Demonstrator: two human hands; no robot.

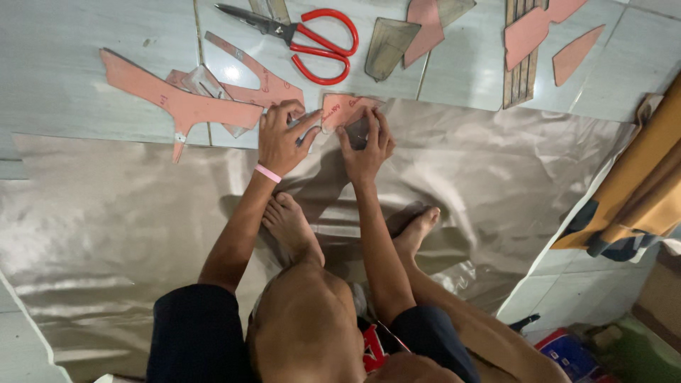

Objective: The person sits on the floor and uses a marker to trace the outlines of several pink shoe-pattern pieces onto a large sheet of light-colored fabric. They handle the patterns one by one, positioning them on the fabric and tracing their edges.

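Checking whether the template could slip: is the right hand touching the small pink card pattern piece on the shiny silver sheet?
Touching. The head view shows the right hand fingers pressed flat on the small pink card pattern piece.

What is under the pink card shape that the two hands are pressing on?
Shiny silvery sheet lies under the pink card shape; the left hand and right hand hide part of it.

We see bright overhead light: a glare spot on the tiled floor (232, 72) at eleven o'clock, soft sheen across the metallic sheet (106, 234). Shadows pool at centre under the arms. The five o'clock corner lies dim, slightly blurred.
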